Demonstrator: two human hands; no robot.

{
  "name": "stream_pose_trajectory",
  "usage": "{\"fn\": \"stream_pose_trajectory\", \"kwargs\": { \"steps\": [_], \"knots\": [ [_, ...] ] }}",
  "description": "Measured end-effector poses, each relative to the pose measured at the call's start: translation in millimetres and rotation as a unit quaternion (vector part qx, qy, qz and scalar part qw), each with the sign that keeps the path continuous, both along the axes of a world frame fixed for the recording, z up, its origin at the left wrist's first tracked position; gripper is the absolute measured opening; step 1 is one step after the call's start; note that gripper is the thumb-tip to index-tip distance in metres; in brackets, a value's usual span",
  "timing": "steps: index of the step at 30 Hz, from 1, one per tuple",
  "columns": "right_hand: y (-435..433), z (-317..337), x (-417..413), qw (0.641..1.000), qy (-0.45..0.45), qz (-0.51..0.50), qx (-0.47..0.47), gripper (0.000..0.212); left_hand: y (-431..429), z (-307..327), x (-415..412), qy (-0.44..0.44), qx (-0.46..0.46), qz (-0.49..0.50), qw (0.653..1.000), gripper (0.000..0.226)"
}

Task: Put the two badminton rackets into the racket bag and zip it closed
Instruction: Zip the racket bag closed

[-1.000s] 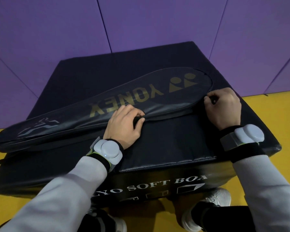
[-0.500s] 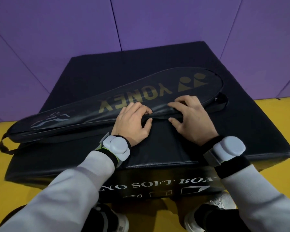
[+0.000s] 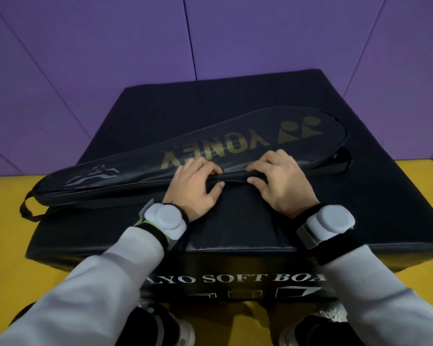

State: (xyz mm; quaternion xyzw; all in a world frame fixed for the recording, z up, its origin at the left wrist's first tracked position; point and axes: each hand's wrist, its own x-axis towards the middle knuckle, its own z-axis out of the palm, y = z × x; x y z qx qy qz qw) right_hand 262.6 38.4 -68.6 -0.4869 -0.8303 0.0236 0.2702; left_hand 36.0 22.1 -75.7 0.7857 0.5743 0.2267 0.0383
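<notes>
Purple padded wall panels (image 3: 235, 33) are filling the background; yellow floor (image 3: 8, 233) is showing on both sides; a big black padded soft box (image 3: 235, 233) is serving as the table, its top looking cushioned and slightly giving, so pressing down hard is probably sinking the work; the racket bag (image 3: 198, 156) is lying flat across the box top, head end to the right, handle end and a carry loop (image 3: 26, 208) hanging off the left edge; rackets are not visible, presumably inside; the bag is looking light, thin and floppy, smooth-faced so likely sliding on the vinyl; best hold is probably along the near seam where the zipper is running, one hand pinning fabric, the other pulling the tab; the zipper tab itself is too small to make out; left hand (image 3: 193, 188) is pinching the near edge of the bag, thumb under, fingers on top; right hand (image 3: 280, 181) is clamping the same edge just beside it; white wrist trackers (image 3: 168, 219) are sitting on both wrists.
</notes>
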Motion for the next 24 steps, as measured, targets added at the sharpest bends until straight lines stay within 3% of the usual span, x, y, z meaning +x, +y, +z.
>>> {"fn": "stream_pose_trajectory", "kwargs": {
  "steps": [6,12,16,24],
  "knots": [
    [1.2,-0.7,-3.4,0.999,-0.033,-0.012,-0.003,0.019,-21.7,6.9,-87.4,0.025,0.037,0.054,0.998,0.043],
    [0.2,-1.1,-4.3,0.999,-0.039,-0.022,-0.010,0.018,-51.0,9.1,-169.5,0.066,0.038,0.152,0.985,0.040],
    [-0.4,-0.4,-1.5,0.999,-0.032,-0.020,-0.020,0.021,-64.9,2.4,-191.2,0.070,0.072,0.235,0.967,0.032],
    [0.0,0.0,-2.9,0.999,-0.015,-0.031,-0.010,0.014,-76.0,-3.4,-184.6,0.029,0.121,0.322,0.939,0.039]
  ]
}}
